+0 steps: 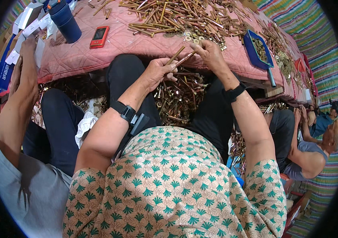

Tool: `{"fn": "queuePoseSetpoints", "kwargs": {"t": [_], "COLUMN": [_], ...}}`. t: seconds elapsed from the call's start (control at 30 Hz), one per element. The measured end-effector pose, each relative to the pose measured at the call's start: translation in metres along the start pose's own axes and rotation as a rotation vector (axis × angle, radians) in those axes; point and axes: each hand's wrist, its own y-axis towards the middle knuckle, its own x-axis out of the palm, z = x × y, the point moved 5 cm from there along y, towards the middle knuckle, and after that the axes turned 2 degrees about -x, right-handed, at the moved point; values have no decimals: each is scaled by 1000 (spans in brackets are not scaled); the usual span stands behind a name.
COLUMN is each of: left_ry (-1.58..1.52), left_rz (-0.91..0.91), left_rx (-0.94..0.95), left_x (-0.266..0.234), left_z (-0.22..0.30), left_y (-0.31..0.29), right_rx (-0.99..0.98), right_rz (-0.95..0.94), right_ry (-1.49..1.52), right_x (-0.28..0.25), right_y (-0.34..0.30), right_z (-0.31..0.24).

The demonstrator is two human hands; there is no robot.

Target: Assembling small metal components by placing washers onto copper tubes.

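Observation:
My left hand is closed around a thin brass rod that points up toward the table edge. My right hand pinches a second brass rod just beside the first, the two tips almost touching. Both hands hover over my lap, above a heap of brass bolts between my knees. A big pile of brass rods and washers lies on the pink quilted table cover right in front of my hands. Black bands sit on both wrists.
A red phone and a dark blue cup rest on the cover at left. A blue scoop with washers sits at right. One person's arm reaches to the table at my left; other people sit at right.

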Motion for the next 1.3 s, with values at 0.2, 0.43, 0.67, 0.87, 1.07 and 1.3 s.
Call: {"fn": "queuePoseSetpoints", "kwargs": {"t": [0.2,0.43,0.67,0.87,1.07,1.3], "left_ry": [-32,-19,-3,81,260,157], "left_rz": [9,-21,-29,28,51,73], "left_rx": [-15,-39,-91,-134,-134,-115], "left_x": [-5,-2,2,1,-4,-1], "left_z": [0,-2,-4,-8,-12,-2], "left_y": [0,-2,-4,-6,-1,-3], "right_rx": [274,135,-42,286,30,-58], "right_rz": [-158,-148,-185,-254,-88,-34], "right_ry": [639,364,243,363,-319,-360], "right_x": [-2,-6,-9,-20,-22,-5], "right_y": [-11,-14,-11,1,53,55], "right_z": [-22,-12,-14,-12,33,35]}}
